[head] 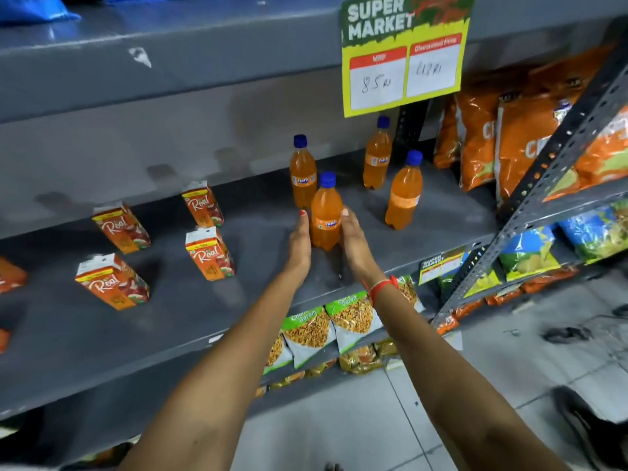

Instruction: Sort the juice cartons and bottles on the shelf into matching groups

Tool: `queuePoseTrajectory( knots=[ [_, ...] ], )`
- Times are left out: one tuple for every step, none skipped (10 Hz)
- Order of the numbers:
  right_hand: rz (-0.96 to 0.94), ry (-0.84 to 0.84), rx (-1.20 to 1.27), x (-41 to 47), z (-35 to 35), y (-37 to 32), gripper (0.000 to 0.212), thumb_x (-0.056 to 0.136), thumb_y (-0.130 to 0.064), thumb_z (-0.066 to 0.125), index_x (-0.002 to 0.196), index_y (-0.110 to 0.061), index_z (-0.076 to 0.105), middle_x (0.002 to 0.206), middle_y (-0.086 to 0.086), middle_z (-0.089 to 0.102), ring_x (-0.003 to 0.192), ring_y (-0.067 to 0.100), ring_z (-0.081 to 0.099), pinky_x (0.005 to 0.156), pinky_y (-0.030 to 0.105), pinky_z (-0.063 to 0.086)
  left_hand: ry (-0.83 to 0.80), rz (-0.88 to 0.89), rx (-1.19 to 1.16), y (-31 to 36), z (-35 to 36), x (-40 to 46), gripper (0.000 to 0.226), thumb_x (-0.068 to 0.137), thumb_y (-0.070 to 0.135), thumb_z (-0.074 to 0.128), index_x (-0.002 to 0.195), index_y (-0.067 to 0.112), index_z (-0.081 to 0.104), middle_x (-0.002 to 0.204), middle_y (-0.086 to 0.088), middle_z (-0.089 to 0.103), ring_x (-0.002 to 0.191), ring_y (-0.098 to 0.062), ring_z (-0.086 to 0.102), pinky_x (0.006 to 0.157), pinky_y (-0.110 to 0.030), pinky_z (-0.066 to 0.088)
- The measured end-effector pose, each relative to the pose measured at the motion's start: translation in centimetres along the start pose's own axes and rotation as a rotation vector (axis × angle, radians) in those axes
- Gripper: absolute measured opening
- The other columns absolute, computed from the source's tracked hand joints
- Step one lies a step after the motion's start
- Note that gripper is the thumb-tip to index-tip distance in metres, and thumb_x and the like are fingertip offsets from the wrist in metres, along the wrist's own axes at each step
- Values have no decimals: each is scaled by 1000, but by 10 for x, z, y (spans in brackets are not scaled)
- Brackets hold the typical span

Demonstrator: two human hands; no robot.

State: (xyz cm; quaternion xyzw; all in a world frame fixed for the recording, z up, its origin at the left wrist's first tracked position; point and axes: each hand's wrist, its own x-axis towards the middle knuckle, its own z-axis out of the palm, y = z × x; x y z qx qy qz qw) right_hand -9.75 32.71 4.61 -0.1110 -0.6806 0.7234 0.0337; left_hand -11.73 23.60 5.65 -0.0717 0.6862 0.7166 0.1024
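A grey metal shelf (238, 317) runs across the middle of the frame. Above it, at the upper right, hangs a yellow price sign (404, 56), and orange snack bags (509, 137) fill the right edge. Four juice cartons (112, 282) stand spread out on the left half of the shelf, with part of another orange carton cut off at the far left edge. Right of centre stand four orange bottles with blue caps: three loose ones (403, 193) toward the back and right, and a front bottle (325, 215) near the centre. The left hand (299, 243) and right hand (351, 243) press against either side of that front bottle, fingers straight, clasping it upright on the shelf, just before another bottle.
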Motion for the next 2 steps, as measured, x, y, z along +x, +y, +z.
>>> queuePoseTrajectory(
  knots=[
    [-89,78,-76,-16,0,-2,54,97,-46,33,146,-26,22,156,3,27,142,20,28,119,43,25,95,174,235,-1,-8,-16,47,98,39,26,140,18,32,148,-4,34,136,-19,30,109,-29,22],
    [-280,222,-215,-38,1,-5,54,98,-36,37,147,-21,19,158,3,19,147,17,14,120,36,14,127,395,400,-2,-24,-35,49,98,34,29,144,19,22,155,-2,19,141,-13,13,116,-34,11]
  ],
)
